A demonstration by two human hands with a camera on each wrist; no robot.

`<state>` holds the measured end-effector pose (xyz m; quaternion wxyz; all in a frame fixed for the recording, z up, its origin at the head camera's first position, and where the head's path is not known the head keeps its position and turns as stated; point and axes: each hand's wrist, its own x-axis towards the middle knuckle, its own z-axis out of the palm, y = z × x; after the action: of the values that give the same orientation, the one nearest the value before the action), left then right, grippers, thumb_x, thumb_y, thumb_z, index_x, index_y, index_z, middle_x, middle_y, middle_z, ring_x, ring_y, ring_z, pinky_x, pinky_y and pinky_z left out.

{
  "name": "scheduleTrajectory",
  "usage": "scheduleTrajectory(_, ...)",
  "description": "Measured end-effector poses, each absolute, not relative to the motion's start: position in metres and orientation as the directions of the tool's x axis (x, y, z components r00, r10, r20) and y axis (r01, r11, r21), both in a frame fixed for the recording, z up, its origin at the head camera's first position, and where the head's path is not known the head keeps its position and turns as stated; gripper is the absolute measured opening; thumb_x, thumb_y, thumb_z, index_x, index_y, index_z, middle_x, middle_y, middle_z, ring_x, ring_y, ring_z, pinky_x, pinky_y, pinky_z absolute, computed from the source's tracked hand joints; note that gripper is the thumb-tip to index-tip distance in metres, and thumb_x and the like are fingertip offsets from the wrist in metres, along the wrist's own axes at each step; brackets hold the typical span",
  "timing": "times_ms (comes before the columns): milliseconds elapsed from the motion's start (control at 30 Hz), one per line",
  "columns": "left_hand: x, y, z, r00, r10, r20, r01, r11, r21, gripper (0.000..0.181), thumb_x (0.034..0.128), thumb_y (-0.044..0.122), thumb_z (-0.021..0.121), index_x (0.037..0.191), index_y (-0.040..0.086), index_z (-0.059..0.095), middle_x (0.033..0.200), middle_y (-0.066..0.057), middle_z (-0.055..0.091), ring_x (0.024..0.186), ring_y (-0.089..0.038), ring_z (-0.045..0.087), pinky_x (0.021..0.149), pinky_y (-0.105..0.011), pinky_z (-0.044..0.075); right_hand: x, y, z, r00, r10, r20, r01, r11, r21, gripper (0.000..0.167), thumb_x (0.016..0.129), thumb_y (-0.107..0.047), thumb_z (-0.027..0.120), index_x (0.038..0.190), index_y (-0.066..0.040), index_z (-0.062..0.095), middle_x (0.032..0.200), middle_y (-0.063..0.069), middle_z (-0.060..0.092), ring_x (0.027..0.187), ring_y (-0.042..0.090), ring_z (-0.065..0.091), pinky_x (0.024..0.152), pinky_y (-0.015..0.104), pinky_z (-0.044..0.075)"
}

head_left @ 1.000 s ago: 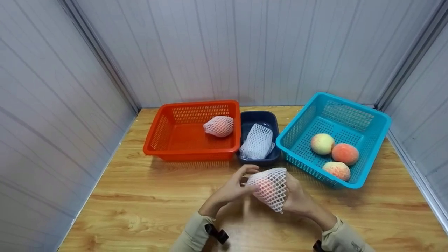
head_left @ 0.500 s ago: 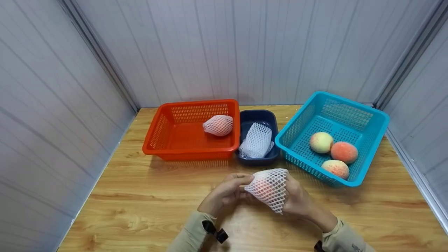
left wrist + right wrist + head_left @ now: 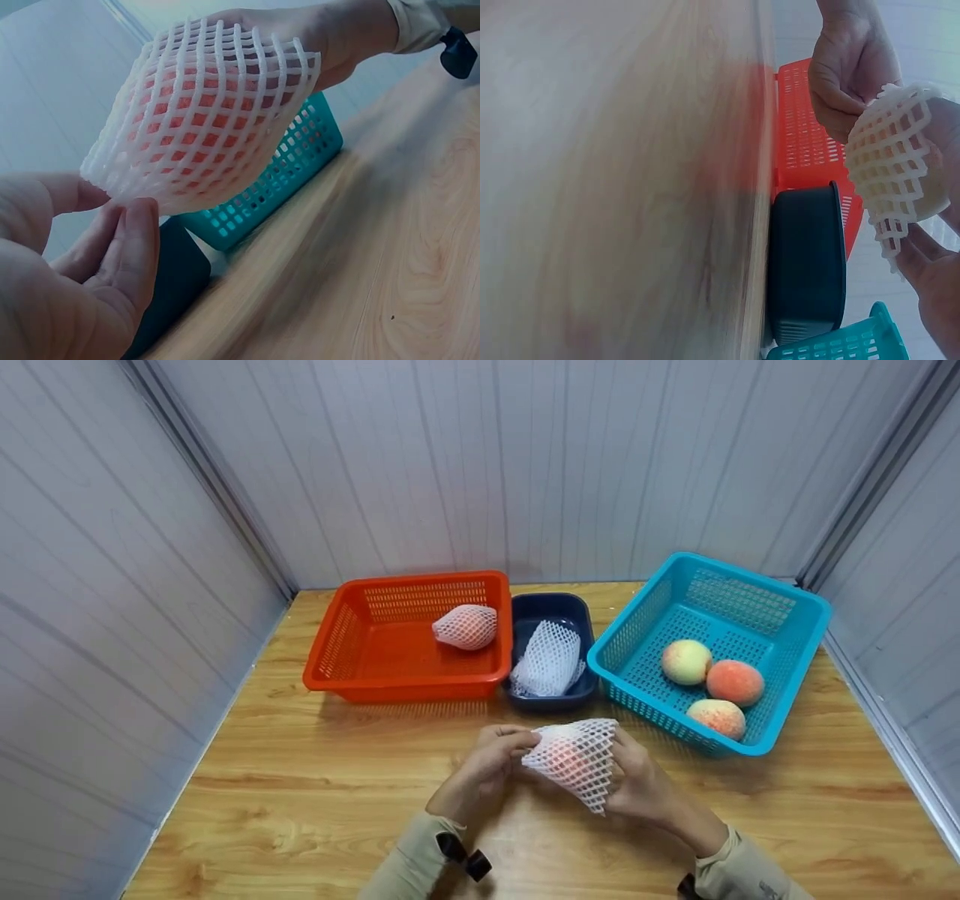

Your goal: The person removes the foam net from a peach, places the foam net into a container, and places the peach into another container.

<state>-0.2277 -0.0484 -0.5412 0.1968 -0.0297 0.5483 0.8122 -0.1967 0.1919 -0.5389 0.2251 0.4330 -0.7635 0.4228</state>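
Above the table front, a white foam fruit net (image 3: 594, 757) surrounds a peach (image 3: 564, 756), whose pink skin shows through the mesh. My left hand (image 3: 478, 771) pinches the narrow end of the net between thumb and fingers, plainly seen in the left wrist view. From the wide end, my right hand (image 3: 646, 787) holds the peach; its fingers are partly inside the net and partly hidden by it. In the right wrist view the pale side of the peach (image 3: 931, 191) sticks out of the net's wide mouth.
An orange-red basket (image 3: 409, 684) at back left holds one netted peach (image 3: 466, 627). Beside it, a navy tray (image 3: 553, 705) contains white foam nets (image 3: 551, 660). A turquoise basket (image 3: 799, 682) at right holds three bare peaches (image 3: 735, 682). Grey panel walls (image 3: 450, 472) enclose the table.
My left hand has gone from loosely spread fingers beside the net to pinching its narrow end. The right hand keeps holding the peach in nearly the same place.
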Motion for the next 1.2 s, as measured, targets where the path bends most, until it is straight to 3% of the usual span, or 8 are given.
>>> scheduleTrajectory(300,-0.23,-0.056,-0.539,-0.938,0.216,-0.271,-0.324,-0.274,0.906,0.01,0.0751,0.0,0.074,0.085,-0.002,0.071,0.066,-0.001,0.06,0.057,-0.008,0.053,0.054,-0.02,0.043,-0.195,0.196,-0.529,-0.469,-0.42,0.777,-0.882,0.261,-0.392,0.074,0.041,-0.001,0.091,0.108,0.004,0.061,0.11,0.022,0.057,0.098,0.031,0.056,0.097,0.018,0.039)
scheduleTrajectory(400,-0.23,-0.06,-0.539,-0.937,0.199,-0.289,-0.334,-0.26,0.906,0.013,0.0735,-0.001,0.074,0.085,-0.002,0.07,0.062,0.001,0.056,0.054,-0.007,0.048,0.051,-0.021,0.039,-0.186,0.196,-0.516,-0.485,-0.41,0.772,-0.874,0.263,-0.409,0.072,0.039,0.005,0.088,0.106,0.007,0.061,0.109,0.026,0.057,0.098,0.034,0.056,0.098,0.017,0.038)
scheduleTrajectory(600,-0.231,-0.067,-0.54,-0.931,0.204,-0.301,-0.349,-0.267,0.898,0.011,0.0747,-0.002,0.072,0.086,-0.003,0.07,0.063,0.0,0.058,0.055,-0.007,0.052,0.05,-0.019,0.043,-0.172,0.199,-0.497,-0.551,-0.407,0.729,-0.834,0.293,-0.467,0.07,0.044,0.011,0.086,0.11,0.005,0.061,0.113,0.025,0.057,0.103,0.033,0.055,0.097,0.016,0.038)
scheduleTrajectory(900,-0.23,-0.073,-0.544,-0.921,0.221,-0.321,-0.372,-0.256,0.892,0.01,0.0763,-0.001,0.073,0.086,-0.002,0.07,0.069,-0.004,0.063,0.06,-0.011,0.059,0.055,-0.021,0.049,-0.17,0.205,-0.5,-0.556,-0.396,0.731,-0.831,0.269,-0.487,0.073,0.043,0.014,0.086,0.112,0.006,0.062,0.115,0.029,0.057,0.1,0.04,0.057,0.095,0.017,0.041)
scheduleTrajectory(1200,-0.233,-0.075,-0.546,-0.916,0.246,-0.317,-0.378,-0.259,0.889,0.013,0.0764,-0.001,0.074,0.089,-0.003,0.069,0.073,-0.007,0.066,0.063,-0.012,0.062,0.059,-0.023,0.051,-0.164,0.215,-0.495,-0.602,-0.397,0.693,-0.798,0.332,-0.503,0.072,0.047,0.011,0.088,0.113,0.004,0.062,0.117,0.027,0.057,0.103,0.036,0.056,0.097,0.016,0.038)
